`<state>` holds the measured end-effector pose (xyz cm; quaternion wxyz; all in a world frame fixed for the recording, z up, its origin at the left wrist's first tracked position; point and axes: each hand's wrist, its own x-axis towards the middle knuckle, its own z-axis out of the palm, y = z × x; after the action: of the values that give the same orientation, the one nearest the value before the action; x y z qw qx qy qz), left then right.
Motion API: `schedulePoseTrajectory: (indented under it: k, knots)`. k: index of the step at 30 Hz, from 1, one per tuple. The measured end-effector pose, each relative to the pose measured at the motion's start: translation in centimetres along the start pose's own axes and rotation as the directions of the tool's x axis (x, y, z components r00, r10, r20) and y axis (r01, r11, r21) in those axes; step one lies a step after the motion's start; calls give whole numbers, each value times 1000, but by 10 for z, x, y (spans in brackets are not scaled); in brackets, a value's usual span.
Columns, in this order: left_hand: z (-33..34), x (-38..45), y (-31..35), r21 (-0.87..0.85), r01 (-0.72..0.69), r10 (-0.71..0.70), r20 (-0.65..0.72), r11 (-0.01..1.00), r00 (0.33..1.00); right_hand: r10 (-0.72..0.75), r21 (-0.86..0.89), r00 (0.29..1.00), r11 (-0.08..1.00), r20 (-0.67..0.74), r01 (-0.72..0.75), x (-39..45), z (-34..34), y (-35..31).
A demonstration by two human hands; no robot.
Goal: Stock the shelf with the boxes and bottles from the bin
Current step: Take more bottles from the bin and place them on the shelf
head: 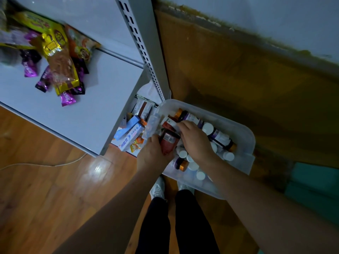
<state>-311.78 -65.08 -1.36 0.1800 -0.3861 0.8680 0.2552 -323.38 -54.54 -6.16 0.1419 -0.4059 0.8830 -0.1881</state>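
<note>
Floor (55, 189): wood, fills lower left; thin cable (45, 164) runs across it at left.
Board (238, 85): brown panel, upper right, leaning along the wall behind the bin.
Shelf (82, 114): grey-white, upper left to centre, slotted upright (141, 44) on its right edge. Snack packs (55, 57) piled on the top deck, gold and purple wrappers, upper left. Lower deck visible just left of the bin, holding toothpaste boxes (130, 134) and other small cartons.
Bin (244, 142): clear plastic, centre-right, on the floor, touching the shelf's lower corner. Inside: dark bottles (218, 134) with orange caps lying flat, white-capped bottles (183, 154) clustered at the near side, boxes at the left end.
Person: dark trousers, white shoes (157, 188) just below the bin, both bare forearms reaching in from bottom of frame.
Left hand (154, 154): at bin's left end, fingers wrapped round a red box (167, 143), clenched on it.
Right hand (194, 140): over bin centre, fingertips pinching a white-and-red box (169, 122) at its end. Both boxes in the bin, not on the shelf yet.
</note>
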Motion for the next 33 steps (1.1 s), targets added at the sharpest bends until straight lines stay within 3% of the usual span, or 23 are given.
schedulePoseTrajectory:
  k: [5, 9, 13, 19, 25, 33]
  knots:
    - [-7, -19, -5, -75, -30, 20, -133, 997, 991, 0, -64, 990, 998, 144, 10, 7, 13, -1]
    - [-3, -25, -5, -277, -49, 1, -171, 960, 985, 93, -263, 995, 961, 21, -85, -2, 32, -5]
    - [11, -20, -5, -426, -102, 6, -220, 899, 976, 222, -308, 974, 924, -44, -224, -12, 41, -9]
    - [10, -16, 1, -508, -50, -55, -189, 860, 981, 257, 59, 966, 965, -39, -255, -22, 6, -7]
    - [-34, -27, 20, -590, -60, -53, -172, 805, 984, 438, 448, 899, 809, -26, -381, -44, -54, -16]
    - [-120, -90, 39, -696, -50, -34, -106, 716, 994, 530, 628, 843, 687, -88, -366, -84, -160, -69]
